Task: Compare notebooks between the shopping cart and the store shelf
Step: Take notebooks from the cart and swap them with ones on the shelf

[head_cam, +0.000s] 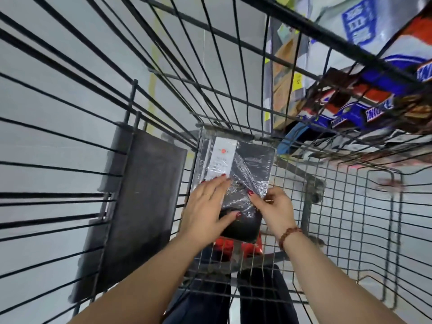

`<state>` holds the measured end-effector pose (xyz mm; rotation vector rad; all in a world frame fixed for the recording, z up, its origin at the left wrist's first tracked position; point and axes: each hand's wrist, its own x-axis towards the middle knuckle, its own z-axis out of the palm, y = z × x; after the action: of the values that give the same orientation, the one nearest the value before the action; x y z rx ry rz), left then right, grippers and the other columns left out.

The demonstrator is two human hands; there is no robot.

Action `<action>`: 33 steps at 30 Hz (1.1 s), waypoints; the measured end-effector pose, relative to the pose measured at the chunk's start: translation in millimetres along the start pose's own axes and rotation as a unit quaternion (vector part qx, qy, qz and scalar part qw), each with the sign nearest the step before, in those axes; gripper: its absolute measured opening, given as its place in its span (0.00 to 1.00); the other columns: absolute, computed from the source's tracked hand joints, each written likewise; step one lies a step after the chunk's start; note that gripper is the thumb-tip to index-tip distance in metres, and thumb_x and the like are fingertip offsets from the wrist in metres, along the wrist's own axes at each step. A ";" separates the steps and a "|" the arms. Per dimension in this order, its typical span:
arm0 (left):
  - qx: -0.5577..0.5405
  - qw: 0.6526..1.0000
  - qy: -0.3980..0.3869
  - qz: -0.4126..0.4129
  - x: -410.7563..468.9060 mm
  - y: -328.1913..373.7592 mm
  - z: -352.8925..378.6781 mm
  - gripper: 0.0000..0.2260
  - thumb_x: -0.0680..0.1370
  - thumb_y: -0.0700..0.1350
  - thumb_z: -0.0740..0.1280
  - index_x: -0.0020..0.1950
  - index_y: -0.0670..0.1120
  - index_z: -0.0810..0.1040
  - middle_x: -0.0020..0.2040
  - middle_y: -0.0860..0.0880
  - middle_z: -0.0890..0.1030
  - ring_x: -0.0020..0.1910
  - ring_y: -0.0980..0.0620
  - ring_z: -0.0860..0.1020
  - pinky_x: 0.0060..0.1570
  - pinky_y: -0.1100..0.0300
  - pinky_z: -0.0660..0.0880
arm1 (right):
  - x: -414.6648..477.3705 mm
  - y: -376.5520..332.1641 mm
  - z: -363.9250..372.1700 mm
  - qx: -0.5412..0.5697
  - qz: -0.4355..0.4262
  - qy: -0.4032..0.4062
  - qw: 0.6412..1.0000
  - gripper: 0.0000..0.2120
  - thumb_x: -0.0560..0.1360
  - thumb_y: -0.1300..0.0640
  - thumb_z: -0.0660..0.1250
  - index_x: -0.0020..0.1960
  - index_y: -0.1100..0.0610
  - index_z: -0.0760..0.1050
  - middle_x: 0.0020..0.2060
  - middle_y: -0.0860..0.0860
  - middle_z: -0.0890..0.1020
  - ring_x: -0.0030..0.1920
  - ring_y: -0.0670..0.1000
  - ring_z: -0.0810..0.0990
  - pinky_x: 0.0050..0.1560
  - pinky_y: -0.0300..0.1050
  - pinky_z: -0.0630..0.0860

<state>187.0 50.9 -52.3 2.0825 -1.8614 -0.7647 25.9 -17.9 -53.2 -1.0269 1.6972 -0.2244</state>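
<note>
Pressing flat with spread fingers, the left hand (205,206) rests on a dark notebook (236,176) in the cart (346,206); the right hand (275,206) pinches its lower right edge. It looks thin, light, stiff, and its plastic wrap probably slippery, so edges grip best. Its white label is unreadable. Farther right, snack packs (378,97) read partly "SNICKE".
</note>
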 end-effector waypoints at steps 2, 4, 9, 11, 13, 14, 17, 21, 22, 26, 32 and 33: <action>-0.059 0.996 0.033 -0.053 5.2 1.7 -4.5 0.32 0.73 0.57 0.69 0.74 0.48 0.65 0.75 0.53 0.64 0.72 0.54 0.60 0.73 0.55 0.58 | -1.0 4.8 -11.7 0.077 0.028 -0.020 0.996 0.15 0.72 0.57 0.72 0.53 0.61 0.70 0.44 0.56 0.80 0.45 0.56 0.80 0.51 0.52 0.77; -0.130 0.979 0.067 -0.144 9.8 3.4 -9.9 0.32 0.74 0.54 0.70 0.75 0.49 0.63 0.76 0.53 0.61 0.74 0.55 0.58 0.72 0.61 0.56 | -4.0 10.7 -28.7 0.163 0.057 -0.037 0.984 0.15 0.74 0.59 0.69 0.57 0.59 0.68 0.46 0.57 0.82 0.46 0.55 0.81 0.50 0.49 0.78; -0.249 0.924 0.072 -0.283 17.7 -1.6 -7.4 0.37 0.73 0.46 0.73 0.77 0.45 0.58 0.77 0.49 0.61 0.75 0.52 0.59 0.74 0.59 0.55 | -4.9 32.0 -75.2 0.240 0.060 0.030 0.968 0.15 0.75 0.57 0.68 0.60 0.53 0.71 0.53 0.53 0.80 0.52 0.52 0.79 0.53 0.46 0.75; -0.257 0.916 0.071 -0.299 18.0 1.1 -3.3 0.38 0.71 0.43 0.75 0.76 0.43 0.61 0.74 0.46 0.66 0.71 0.58 0.65 0.71 0.62 0.61 | -6.6 32.7 -86.1 0.275 0.068 0.058 0.957 0.14 0.75 0.59 0.66 0.60 0.51 0.71 0.50 0.50 0.81 0.47 0.46 0.79 0.46 0.38 0.75; -0.266 0.908 0.089 -0.310 19.7 2.2 0.4 0.29 0.69 0.38 0.76 0.67 0.43 0.70 0.63 0.49 0.75 0.56 0.71 0.74 0.54 0.78 0.68 | -8.3 31.3 -92.7 0.303 0.058 0.081 0.948 0.14 0.76 0.60 0.65 0.59 0.49 0.70 0.44 0.46 0.79 0.41 0.42 0.77 0.38 0.32 0.74; -0.266 0.905 0.100 -0.316 21.4 2.0 1.0 0.24 0.67 0.36 0.77 0.60 0.45 0.73 0.55 0.53 0.77 0.51 0.70 0.77 0.47 0.79 0.70 | -8.9 30.5 -94.2 0.306 0.056 0.092 0.946 0.14 0.76 0.60 0.65 0.60 0.50 0.69 0.43 0.46 0.78 0.41 0.43 0.76 0.39 0.33 0.74; -0.255 0.900 0.097 -0.339 28.5 -3.0 2.4 0.24 0.64 0.43 0.79 0.57 0.46 0.74 0.53 0.51 0.79 0.51 0.54 0.79 0.49 0.61 0.79 | -6.5 38.0 -93.8 0.314 0.063 0.116 0.940 0.22 0.75 0.59 0.67 0.68 0.53 0.68 0.54 0.50 0.78 0.54 0.48 0.76 0.60 0.43 0.70; -0.194 0.915 0.048 -0.351 32.8 -3.5 1.1 0.34 0.66 0.48 0.78 0.68 0.41 0.69 0.64 0.44 0.72 0.56 0.53 0.75 0.56 0.65 0.70 | -7.9 44.1 -87.9 0.313 0.066 0.103 0.942 0.22 0.74 0.58 0.68 0.67 0.53 0.69 0.53 0.49 0.78 0.57 0.48 0.76 0.66 0.44 0.66; -0.181 0.917 0.042 -0.352 33.9 -3.5 0.6 0.35 0.66 0.49 0.78 0.68 0.41 0.69 0.65 0.43 0.71 0.60 0.49 0.73 0.59 0.61 0.70 | -8.3 46.1 -85.7 0.316 0.067 0.095 0.942 0.21 0.74 0.59 0.68 0.66 0.52 0.69 0.54 0.48 0.78 0.56 0.47 0.76 0.64 0.42 0.66; -0.189 0.911 0.047 -0.364 40.9 -1.2 -2.6 0.27 0.65 0.49 0.78 0.60 0.45 0.72 0.56 0.44 0.73 0.56 0.42 0.75 0.52 0.45 0.78 | -11.6 46.7 -80.4 0.333 0.084 0.079 0.936 0.26 0.73 0.57 0.69 0.70 0.52 0.67 0.63 0.51 0.76 0.63 0.51 0.74 0.69 0.50 0.65; -0.263 0.894 0.071 -0.356 42.4 4.7 -4.7 0.23 0.70 0.41 0.75 0.63 0.44 0.74 0.57 0.45 0.74 0.50 0.50 0.77 0.49 0.61 0.75 | -13.8 45.6 -92.2 0.352 0.104 0.084 0.926 0.22 0.75 0.60 0.67 0.67 0.51 0.69 0.51 0.48 0.79 0.50 0.46 0.77 0.50 0.41 0.72; -0.283 0.888 0.075 -0.355 41.7 7.2 -5.8 0.27 0.70 0.41 0.75 0.67 0.44 0.72 0.59 0.45 0.73 0.52 0.51 0.75 0.53 0.63 0.73 | -14.4 46.3 -95.7 0.344 0.108 0.084 0.929 0.23 0.74 0.60 0.67 0.68 0.52 0.68 0.54 0.48 0.79 0.53 0.47 0.77 0.55 0.43 0.71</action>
<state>186.0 8.2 -52.9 2.2830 -0.6206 -1.0877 -79.4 -11.3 -33.4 -0.3013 1.6759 -0.7220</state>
